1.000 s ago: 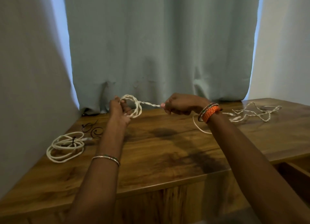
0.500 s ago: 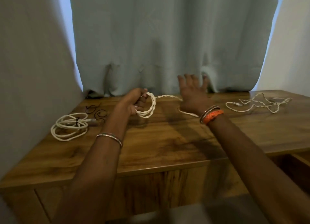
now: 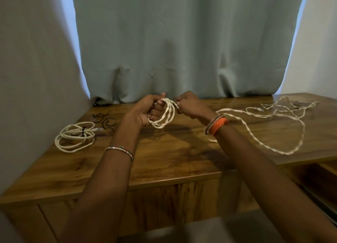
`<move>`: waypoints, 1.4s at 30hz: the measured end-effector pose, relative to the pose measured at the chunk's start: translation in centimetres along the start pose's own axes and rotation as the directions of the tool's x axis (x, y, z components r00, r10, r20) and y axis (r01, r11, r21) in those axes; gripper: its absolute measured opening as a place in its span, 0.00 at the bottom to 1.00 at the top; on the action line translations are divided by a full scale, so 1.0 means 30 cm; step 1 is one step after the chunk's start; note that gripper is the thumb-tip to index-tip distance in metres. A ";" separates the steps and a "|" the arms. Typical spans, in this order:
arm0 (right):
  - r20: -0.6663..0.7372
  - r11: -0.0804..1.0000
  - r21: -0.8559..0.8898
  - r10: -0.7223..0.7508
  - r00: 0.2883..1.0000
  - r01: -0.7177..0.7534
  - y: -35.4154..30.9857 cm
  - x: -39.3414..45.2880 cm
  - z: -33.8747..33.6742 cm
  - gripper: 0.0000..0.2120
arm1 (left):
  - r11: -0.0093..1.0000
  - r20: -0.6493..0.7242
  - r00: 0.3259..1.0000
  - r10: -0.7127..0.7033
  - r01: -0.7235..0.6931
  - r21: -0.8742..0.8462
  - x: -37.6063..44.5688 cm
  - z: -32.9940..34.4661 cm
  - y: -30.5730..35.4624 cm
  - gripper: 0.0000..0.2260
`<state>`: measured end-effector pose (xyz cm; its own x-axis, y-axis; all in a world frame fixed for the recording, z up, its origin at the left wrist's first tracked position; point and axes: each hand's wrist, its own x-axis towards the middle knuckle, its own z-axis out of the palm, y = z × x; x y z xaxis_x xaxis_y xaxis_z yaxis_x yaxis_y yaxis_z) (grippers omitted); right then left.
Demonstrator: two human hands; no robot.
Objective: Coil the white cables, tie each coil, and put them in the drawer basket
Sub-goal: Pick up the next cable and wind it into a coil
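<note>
Two hands meet above the wooden table [image 3: 164, 162]: the left hand [image 3: 145, 109] grips a small coil of white twisted cable [image 3: 165, 115], and the right hand [image 3: 189, 106] seems to pinch the strand leaving it. Right of that wrist the loose cable [image 3: 284, 148] trails; left of the left hand lies a tied coil [image 3: 74, 136], with black ties [image 3: 104, 119] beyond.

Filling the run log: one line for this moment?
phase: coiling | left hand: holds coil | right hand: pinches cable | tied coil: on desk

wooden desk [image 3: 164, 162], grey curtain [image 3: 182, 42], backlit
</note>
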<state>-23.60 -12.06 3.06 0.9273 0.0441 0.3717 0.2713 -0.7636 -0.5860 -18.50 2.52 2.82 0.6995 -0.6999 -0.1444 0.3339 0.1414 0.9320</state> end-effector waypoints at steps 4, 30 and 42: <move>0.499 0.762 0.492 0.149 0.853 -0.421 0.025 0.029 -0.105 0.13 | 0.993 -0.102 0.990 0.100 -0.093 0.076 0.012 0.021 -0.001 0.25; -0.312 0.749 -0.459 0.367 0.876 -0.477 0.274 0.024 -0.347 0.23 | 0.923 -0.860 0.377 0.343 -0.303 0.236 0.033 -0.224 -0.038 0.17; 0.183 0.977 -0.192 0.128 0.975 -0.092 -0.007 0.039 0.055 0.17 | 0.947 -0.562 0.766 0.313 -0.212 0.240 0.063 -0.027 -0.025 0.21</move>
<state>-22.14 -10.78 2.41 0.9858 0.0636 0.1555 0.1303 -0.8738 -0.4685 -16.91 1.65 1.59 0.9951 -0.0985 -0.0055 0.0168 0.1140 0.9933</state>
